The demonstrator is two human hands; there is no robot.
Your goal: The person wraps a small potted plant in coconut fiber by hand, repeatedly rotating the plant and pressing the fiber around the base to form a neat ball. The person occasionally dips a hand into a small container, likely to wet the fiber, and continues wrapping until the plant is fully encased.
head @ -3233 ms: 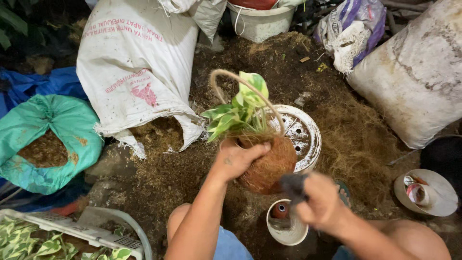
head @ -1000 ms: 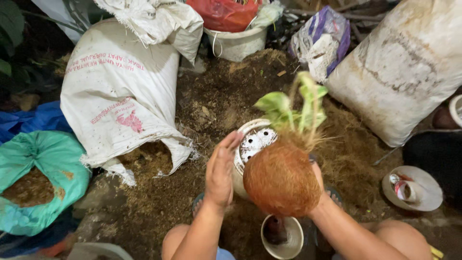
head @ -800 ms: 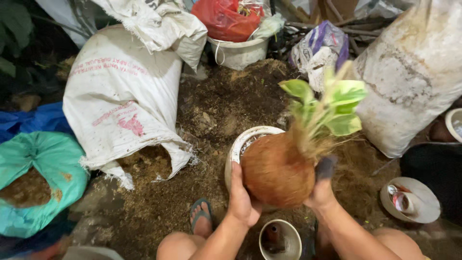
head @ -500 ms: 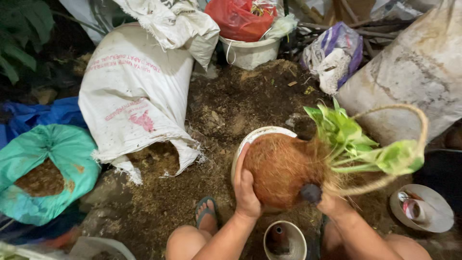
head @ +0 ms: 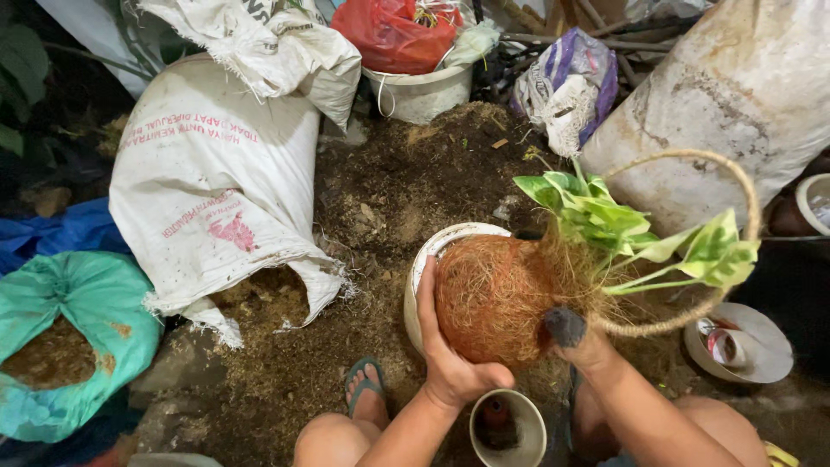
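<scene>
Tipped further sideways, coir ball (head: 493,298) — both hands' fingers (head: 428,298) clasping it — overhangs white pot's rim (head: 450,235).

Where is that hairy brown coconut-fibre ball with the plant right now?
In the head view, right of centre, the coconut-fibre ball lies tipped between the left hand and right hand, over the white pot, leaves pointing right.

Both hands cradle a coir-wrapped plant ball (head: 497,298) tipped toward three o'clock: the left hand (head: 450,363) cups its underside, the right hand (head: 584,346) grips near the leaves (head: 622,225). A white sack (head: 207,190) lies at ten o'clock.
</scene>
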